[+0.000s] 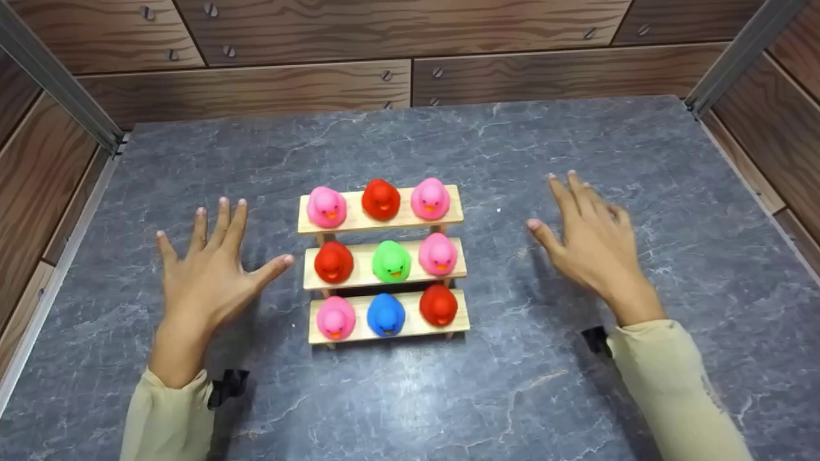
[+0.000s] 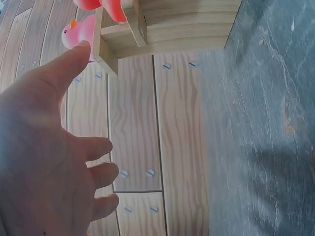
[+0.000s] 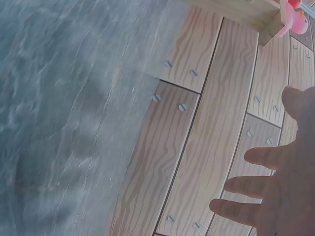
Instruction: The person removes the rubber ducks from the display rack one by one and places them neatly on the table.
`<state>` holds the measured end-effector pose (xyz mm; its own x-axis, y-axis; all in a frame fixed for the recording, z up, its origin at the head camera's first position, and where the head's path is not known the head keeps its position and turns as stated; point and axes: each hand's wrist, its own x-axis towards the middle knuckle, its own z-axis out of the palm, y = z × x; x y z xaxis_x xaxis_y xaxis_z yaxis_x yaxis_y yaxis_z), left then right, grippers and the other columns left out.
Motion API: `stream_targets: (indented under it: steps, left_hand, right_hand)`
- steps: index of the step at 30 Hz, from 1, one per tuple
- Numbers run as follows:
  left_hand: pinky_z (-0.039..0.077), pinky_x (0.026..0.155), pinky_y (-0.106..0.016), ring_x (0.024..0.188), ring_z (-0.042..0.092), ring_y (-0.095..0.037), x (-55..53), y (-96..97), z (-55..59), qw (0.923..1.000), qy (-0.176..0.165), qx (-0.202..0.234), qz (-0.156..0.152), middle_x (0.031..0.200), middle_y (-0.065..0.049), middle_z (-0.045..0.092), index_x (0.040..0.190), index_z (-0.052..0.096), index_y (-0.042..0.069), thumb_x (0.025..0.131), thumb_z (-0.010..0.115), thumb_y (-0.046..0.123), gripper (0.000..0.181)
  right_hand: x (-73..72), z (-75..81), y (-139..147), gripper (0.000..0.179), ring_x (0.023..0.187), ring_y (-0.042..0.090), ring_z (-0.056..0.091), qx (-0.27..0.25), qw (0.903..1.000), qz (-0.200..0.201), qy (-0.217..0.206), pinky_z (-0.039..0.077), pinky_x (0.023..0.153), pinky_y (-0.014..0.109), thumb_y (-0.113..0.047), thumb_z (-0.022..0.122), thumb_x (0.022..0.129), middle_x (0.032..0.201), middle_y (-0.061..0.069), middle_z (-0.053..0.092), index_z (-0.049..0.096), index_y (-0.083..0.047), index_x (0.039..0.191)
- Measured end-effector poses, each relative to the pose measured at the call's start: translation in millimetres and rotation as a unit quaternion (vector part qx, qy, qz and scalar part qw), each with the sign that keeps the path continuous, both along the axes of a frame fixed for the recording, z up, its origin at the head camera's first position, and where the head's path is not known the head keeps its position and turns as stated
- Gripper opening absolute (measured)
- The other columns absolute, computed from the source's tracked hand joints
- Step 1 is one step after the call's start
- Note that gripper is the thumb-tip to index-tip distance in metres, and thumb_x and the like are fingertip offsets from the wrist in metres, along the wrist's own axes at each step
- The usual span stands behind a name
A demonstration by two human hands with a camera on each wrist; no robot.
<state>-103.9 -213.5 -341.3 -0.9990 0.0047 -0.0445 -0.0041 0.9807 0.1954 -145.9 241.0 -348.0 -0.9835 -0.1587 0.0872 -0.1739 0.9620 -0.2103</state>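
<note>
A three-tier wooden stand (image 1: 362, 273) holds rubber ducks in three rows. Its top row has a pink duck (image 1: 327, 208), a red duck (image 1: 381, 200) and another pink one. Along the middle tier sit a red duck (image 1: 334, 262), a green duck (image 1: 391, 262) and a pink duck (image 1: 438, 254). The bottom tier carries a pink duck (image 1: 336, 318), a blue duck (image 1: 386, 315) and a red duck (image 1: 439, 305). Left of the stand, my left hand (image 1: 208, 275) is spread, thumb toward the middle tier. My right hand (image 1: 596, 243) hovers farther off to the right, fingers extended, holding nothing.
The stand sits on a grey marble-patterned tabletop (image 1: 512, 397). Wood-print panels (image 1: 307, 89) wall the back and both sides, with metal posts (image 1: 737, 57) at the far corners. Black tags (image 1: 228, 387) hang by both sleeve cuffs.
</note>
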Motion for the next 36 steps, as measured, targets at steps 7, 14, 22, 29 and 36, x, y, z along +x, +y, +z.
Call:
stream_targets:
  steps: [7,14,22,29,36]
  left_hand:
    - [-0.014,0.108,-0.070,0.148,0.004,-0.043,-4.8,3.8,3.9,0.9994,0.000,0.034,-0.011,0.161,-0.010,0.004,0.156,0.004,0.021,0.082,0.037,0.082,0.101]
    - [-0.010,0.110,-0.069,0.149,0.006,-0.039,-12.2,8.1,7.2,0.9945,-0.010,0.100,-0.032,0.162,-0.006,0.004,0.156,0.006,0.022,0.084,0.047,0.075,0.098]
    - [-0.004,0.112,-0.069,0.150,0.003,-0.035,-17.7,11.8,6.5,0.9869,-0.019,0.155,-0.041,0.162,-0.001,0.001,0.156,0.006,0.027,0.084,0.052,0.072,0.096]
    - [0.004,0.113,-0.068,0.150,0.009,-0.033,-20.0,14.0,4.6,0.9755,-0.014,0.215,-0.045,0.162,-0.002,0.007,0.155,0.013,0.029,0.084,0.059,0.065,0.092]
    - [0.017,0.114,-0.062,0.147,0.020,-0.036,-24.7,17.2,1.8,0.9558,-0.007,0.291,-0.041,0.161,-0.007,0.020,0.153,0.022,0.031,0.083,0.067,0.057,0.088]
  right_hand:
    - [-0.9,4.5,-13.9,0.076,0.141,0.041,0.030,-0.043,0.9975,0.034,0.043,0.023,0.107,0.062,-0.059,0.044,0.095,0.158,0.017,0.024,0.024,-0.013,0.153]
    - [-2.4,5.7,-29.3,0.077,0.139,0.036,0.036,-0.103,0.9897,0.076,0.062,0.027,0.107,0.056,-0.046,0.060,0.092,0.156,0.014,0.031,0.026,-0.013,0.153]
    - [-3.7,7.7,-48.0,0.086,0.141,0.036,0.034,-0.167,0.9806,0.096,0.039,0.024,0.112,0.056,-0.042,0.070,0.086,0.155,0.016,0.032,0.024,-0.016,0.153]
    - [-2.7,11.1,-63.2,0.086,0.131,0.031,0.047,-0.239,0.9627,0.117,0.046,0.032,0.106,0.052,-0.034,0.079,0.079,0.147,0.012,0.045,0.034,-0.012,0.149]
    - [-7.3,15.2,-80.9,0.077,0.123,0.026,0.051,-0.292,0.9459,0.139,0.028,0.037,0.102,0.047,-0.033,0.079,0.079,0.140,0.008,0.052,0.043,-0.011,0.144]
